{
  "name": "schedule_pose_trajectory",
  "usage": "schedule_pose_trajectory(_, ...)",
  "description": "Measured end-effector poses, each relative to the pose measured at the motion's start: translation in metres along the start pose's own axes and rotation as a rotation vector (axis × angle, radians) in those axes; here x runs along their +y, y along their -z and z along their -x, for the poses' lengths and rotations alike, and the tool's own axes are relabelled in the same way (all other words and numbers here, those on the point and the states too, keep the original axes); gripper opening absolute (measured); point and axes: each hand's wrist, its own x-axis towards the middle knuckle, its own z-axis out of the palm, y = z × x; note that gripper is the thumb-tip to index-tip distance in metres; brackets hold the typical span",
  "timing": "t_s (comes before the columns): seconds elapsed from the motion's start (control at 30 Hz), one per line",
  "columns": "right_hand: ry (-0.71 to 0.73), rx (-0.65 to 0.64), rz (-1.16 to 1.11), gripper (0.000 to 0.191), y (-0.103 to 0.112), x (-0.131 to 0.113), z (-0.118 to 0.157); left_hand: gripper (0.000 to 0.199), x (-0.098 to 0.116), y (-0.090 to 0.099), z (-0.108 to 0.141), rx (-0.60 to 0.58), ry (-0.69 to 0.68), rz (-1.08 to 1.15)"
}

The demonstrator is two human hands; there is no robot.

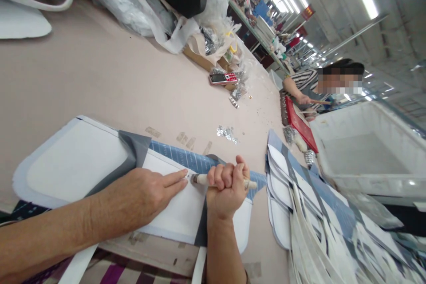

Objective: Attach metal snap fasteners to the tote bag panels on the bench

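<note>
My left hand (149, 193) lies flat on a white fabric panel (173, 213), its index and middle fingers stretched toward a small mark near the panel's upper edge. My right hand (228, 184) is wrapped round a white-handled tool (201, 179) with a short metal tip. The tip touches or hovers just over the panel beside my left fingertips; I cannot tell which. The panel belongs to a bag piece with grey bands (136, 144) and a blue patterned strip (178, 155) along its far side. Small metal discs (227, 134) lie loose beyond it.
A stack of similar bag pieces with white straps (296, 213) lies to the right, near a white plastic bin (369, 142). Farther back are a red phone (222, 78), plastic bags (140, 4) and metal parts. A person (309, 84) works across the table beside a red tray (301, 124).
</note>
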Motion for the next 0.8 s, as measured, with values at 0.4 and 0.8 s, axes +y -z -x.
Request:
schedule_pose_trajectory(0.4,0.083,-0.21,0.287,0.014,-0.015,0.001,0.016,0.049,0.001,-0.01,0.005,-0.039,0.032,0.029)
schedule_pose_trajectory(0.8,-0.045,-0.08,0.034,0.011,-0.015,0.003,-0.002,0.046,0.001,-0.006,0.001,-0.011,0.03,-0.001)
